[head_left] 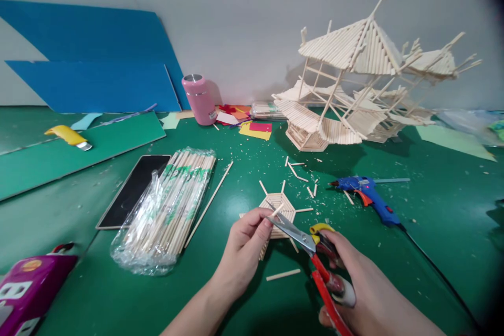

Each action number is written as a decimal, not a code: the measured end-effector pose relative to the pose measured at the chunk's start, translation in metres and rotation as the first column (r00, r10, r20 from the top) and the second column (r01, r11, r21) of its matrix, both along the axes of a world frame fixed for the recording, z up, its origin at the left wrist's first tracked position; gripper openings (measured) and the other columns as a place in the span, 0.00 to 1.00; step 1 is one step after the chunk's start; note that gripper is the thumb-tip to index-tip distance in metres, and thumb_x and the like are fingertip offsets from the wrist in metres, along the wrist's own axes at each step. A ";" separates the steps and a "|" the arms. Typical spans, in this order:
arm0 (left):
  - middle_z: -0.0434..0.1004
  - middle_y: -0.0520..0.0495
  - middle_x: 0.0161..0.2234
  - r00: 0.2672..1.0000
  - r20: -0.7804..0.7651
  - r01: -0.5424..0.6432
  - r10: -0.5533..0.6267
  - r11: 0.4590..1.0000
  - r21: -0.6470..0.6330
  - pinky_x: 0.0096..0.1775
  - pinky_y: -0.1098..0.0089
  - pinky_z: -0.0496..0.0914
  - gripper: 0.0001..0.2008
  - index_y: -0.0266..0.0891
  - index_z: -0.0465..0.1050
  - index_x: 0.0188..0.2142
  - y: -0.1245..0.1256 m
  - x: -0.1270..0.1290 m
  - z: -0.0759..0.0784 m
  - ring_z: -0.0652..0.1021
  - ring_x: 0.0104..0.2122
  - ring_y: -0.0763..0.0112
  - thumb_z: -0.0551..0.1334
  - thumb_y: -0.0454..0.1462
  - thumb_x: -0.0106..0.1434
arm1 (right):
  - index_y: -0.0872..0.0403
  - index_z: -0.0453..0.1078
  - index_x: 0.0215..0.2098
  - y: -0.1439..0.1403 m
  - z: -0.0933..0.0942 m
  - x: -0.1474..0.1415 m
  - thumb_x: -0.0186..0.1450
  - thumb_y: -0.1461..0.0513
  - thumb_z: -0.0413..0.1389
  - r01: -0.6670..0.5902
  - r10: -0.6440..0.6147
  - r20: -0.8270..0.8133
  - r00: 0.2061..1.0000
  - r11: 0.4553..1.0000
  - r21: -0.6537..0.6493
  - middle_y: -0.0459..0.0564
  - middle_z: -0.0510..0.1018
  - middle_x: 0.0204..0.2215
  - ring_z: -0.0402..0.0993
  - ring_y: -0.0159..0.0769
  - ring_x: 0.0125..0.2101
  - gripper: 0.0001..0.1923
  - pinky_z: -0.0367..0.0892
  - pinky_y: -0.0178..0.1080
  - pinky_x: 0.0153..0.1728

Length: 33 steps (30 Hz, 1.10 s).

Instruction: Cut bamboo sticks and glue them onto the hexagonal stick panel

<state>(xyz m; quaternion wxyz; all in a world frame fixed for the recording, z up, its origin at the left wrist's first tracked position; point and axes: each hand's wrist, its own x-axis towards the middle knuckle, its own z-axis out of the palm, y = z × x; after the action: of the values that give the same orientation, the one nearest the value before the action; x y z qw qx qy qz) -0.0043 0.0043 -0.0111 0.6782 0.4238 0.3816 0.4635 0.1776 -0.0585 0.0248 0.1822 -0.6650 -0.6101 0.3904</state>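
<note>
Between the thumb and fingers of my left hand [250, 233] is a short piece of wooden stick [277, 210]. My right hand [356, 273] grips red-handled scissors [297, 233], whose blades lie at the stick piece beside my left fingertips. A yellow thing [322, 228] shows by my right hand; whether it belongs to the scissors I cannot tell. Under the blades a web-shaped stick frame [289, 203] with spokes rests on the green table, partly hidden by my left hand. One cut stick [283, 275] lies nearer to me.
A stick-built pavilion model [350, 58] stands at the back right. To the right lies a blue glue gun [364, 191] with its cord. Leftward are bagged chopsticks [173, 205], a dark tablet-like slab [132, 189], a yellow cutter [69, 135], a pink flask [200, 100] and a purple power strip [33, 289].
</note>
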 end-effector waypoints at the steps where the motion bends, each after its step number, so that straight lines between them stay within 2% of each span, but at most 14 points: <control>1: 0.69 0.49 0.29 1.000 -0.016 -0.003 0.004 1.000 0.022 0.38 0.68 0.65 0.09 0.38 0.72 0.32 -0.001 0.000 0.000 0.69 0.32 0.70 0.60 0.42 0.58 | 0.51 0.51 0.50 0.000 0.000 -0.001 0.40 0.70 0.57 -0.004 0.004 -0.004 1.000 1.000 -0.004 0.41 0.73 0.23 0.71 0.36 0.22 0.40 0.69 0.38 0.23; 4: 0.69 0.48 0.29 0.996 -0.092 -0.006 0.013 0.998 0.070 0.36 0.69 0.65 0.10 0.37 0.72 0.31 -0.002 0.001 0.002 0.69 0.31 0.70 0.59 0.42 0.58 | 0.51 0.51 0.51 0.000 -0.001 -0.001 0.40 0.69 0.58 -0.010 0.010 -0.030 0.999 1.000 -0.026 0.41 0.73 0.24 0.71 0.35 0.21 0.40 0.69 0.36 0.21; 6: 0.70 0.48 0.29 0.990 -0.141 0.015 -0.002 0.996 0.089 0.35 0.69 0.65 0.10 0.36 0.72 0.31 -0.003 0.001 0.003 0.69 0.31 0.69 0.59 0.42 0.58 | 0.50 0.51 0.51 0.000 -0.005 0.000 0.40 0.69 0.58 -0.011 0.011 -0.043 0.999 1.000 0.014 0.41 0.73 0.24 0.72 0.35 0.22 0.40 0.69 0.37 0.23; 11: 0.70 0.48 0.28 0.981 -0.187 0.067 -0.042 0.989 0.131 0.34 0.72 0.64 0.10 0.36 0.72 0.30 -0.001 0.000 0.004 0.69 0.30 0.70 0.57 0.41 0.60 | 0.51 0.53 0.51 -0.003 -0.013 0.001 0.47 0.64 0.56 0.020 -0.016 -0.030 0.999 0.990 0.136 0.50 0.75 0.32 0.73 0.42 0.33 0.33 0.70 0.43 0.32; 15: 0.69 0.50 0.28 0.984 -0.165 0.097 -0.068 0.980 0.176 0.32 0.74 0.62 0.08 0.37 0.71 0.30 -0.001 -0.001 0.005 0.68 0.28 0.73 0.56 0.39 0.61 | 0.51 0.56 0.48 -0.006 -0.014 0.000 0.47 0.64 0.57 -0.015 0.017 -0.024 1.000 0.995 0.097 0.49 0.75 0.32 0.73 0.37 0.27 0.30 0.70 0.40 0.28; 19: 0.68 0.50 0.27 0.979 -0.182 0.131 -0.095 0.971 0.199 0.31 0.75 0.61 0.08 0.37 0.70 0.31 -0.002 -0.001 0.007 0.66 0.28 0.74 0.56 0.39 0.62 | 0.50 0.55 0.50 -0.008 -0.023 0.004 0.42 0.64 0.60 -0.028 0.030 -0.013 0.999 0.993 0.113 0.50 0.75 0.34 0.73 0.40 0.30 0.37 0.69 0.39 0.29; 22: 0.67 0.51 0.27 0.976 -0.189 0.146 -0.108 0.968 0.204 0.29 0.75 0.60 0.08 0.38 0.69 0.31 -0.002 -0.003 0.009 0.66 0.27 0.75 0.56 0.39 0.62 | 0.50 0.57 0.48 -0.009 -0.033 0.007 0.43 0.64 0.59 -0.036 0.040 -0.034 0.999 0.992 0.120 0.48 0.75 0.29 0.73 0.39 0.28 0.34 0.68 0.37 0.27; 27: 0.66 0.52 0.25 0.966 -0.222 0.190 -0.136 0.951 0.243 0.29 0.75 0.59 0.08 0.39 0.68 0.30 -0.003 -0.007 0.011 0.64 0.25 0.76 0.55 0.40 0.63 | 0.50 0.61 0.46 -0.007 -0.039 0.008 0.48 0.63 0.56 -0.039 0.043 -0.061 0.997 0.998 0.054 0.47 0.76 0.26 0.72 0.37 0.24 0.26 0.65 0.33 0.23; 30: 0.65 0.52 0.24 0.959 -0.245 0.208 -0.142 0.940 0.269 0.29 0.75 0.59 0.10 0.38 0.69 0.30 -0.004 -0.010 0.010 0.64 0.25 0.76 0.54 0.40 0.63 | 0.54 0.63 0.45 -0.004 -0.032 0.009 0.50 0.61 0.55 -0.065 0.064 -0.017 0.998 0.996 -0.067 0.49 0.76 0.28 0.73 0.38 0.27 0.23 0.64 0.33 0.26; 33: 0.63 0.52 0.23 0.967 -0.209 0.202 -0.147 0.941 0.272 0.27 0.75 0.57 0.10 0.37 0.69 0.29 -0.003 -0.011 0.004 0.63 0.24 0.77 0.55 0.40 0.63 | 0.56 0.62 0.48 0.000 -0.020 0.009 0.51 0.60 0.55 -0.091 0.093 0.005 0.996 0.983 -0.158 0.53 0.77 0.32 0.73 0.41 0.32 0.26 0.64 0.35 0.32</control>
<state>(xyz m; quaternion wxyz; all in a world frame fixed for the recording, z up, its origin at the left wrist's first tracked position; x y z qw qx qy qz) -0.0150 0.0010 -0.0068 0.6083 0.5926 0.3317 0.4108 0.1868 -0.0583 0.0052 0.1070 -0.6507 -0.6085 0.4415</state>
